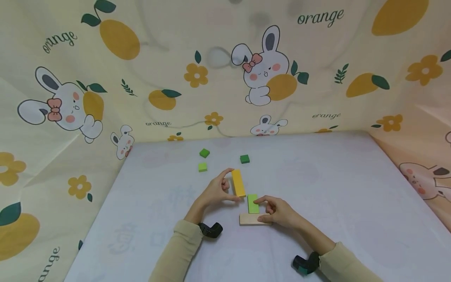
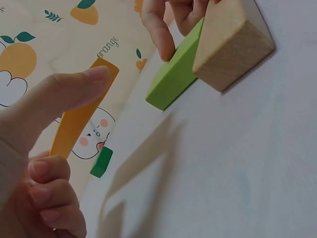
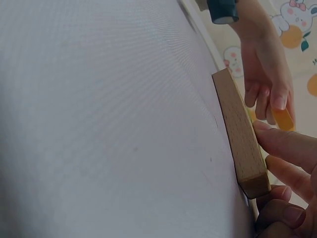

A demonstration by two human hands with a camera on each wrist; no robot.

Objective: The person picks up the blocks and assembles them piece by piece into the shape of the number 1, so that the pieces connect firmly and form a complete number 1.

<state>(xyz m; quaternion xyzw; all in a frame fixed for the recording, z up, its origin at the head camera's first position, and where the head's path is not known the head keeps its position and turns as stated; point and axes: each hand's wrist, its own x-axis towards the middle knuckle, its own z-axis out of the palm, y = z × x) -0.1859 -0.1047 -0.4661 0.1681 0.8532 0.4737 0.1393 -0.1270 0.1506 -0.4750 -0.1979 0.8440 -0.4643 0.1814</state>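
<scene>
My left hand [image 1: 217, 189] pinches a yellow block [image 1: 238, 183] by its ends between thumb and index finger, the other fingers curled. In the left wrist view the yellow block [image 2: 79, 121] is held above the white surface. To its right, my right hand [image 1: 282, 212] has its index fingertip on a light green block [image 1: 253, 204] and its thumb on a plain wooden block [image 1: 248, 219]. The green block meets the long side of the wooden block. The right wrist view shows the wooden block [image 3: 240, 134] with curled fingers [image 3: 282, 210] by its near end.
Beyond the hands lie a green block [image 1: 204, 153], a light green block [image 1: 202, 167] and a dark green block [image 1: 244, 159]. A white cloth [image 1: 334, 188] covers the table. A printed curtain [image 1: 218, 90] with rabbits and oranges surrounds its back and sides.
</scene>
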